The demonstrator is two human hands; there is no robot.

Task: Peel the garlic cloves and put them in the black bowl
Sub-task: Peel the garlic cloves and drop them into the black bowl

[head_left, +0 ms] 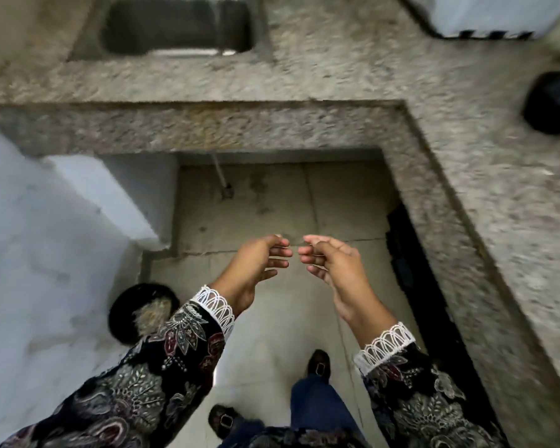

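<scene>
My left hand (261, 266) and my right hand (332, 266) hover side by side over the floor, below the counter's edge, with their fingertips almost meeting. The fingers of both are loosely curled and spread. No garlic clove shows plainly in either hand. A black bowl (553, 103), blurred, stands on the granite counter at the far right. A second black round dish (120, 313) sits on the white surface at the lower left. It holds a pale heap that may be garlic or skins, and my left sleeve partly covers it.
The speckled granite counter (337, 76) runs along the back and down the right side. A steel sink (175, 24) is set in it at the top left, and a white box (485, 14) stands at the top right. My feet are on the tiled floor (272, 205).
</scene>
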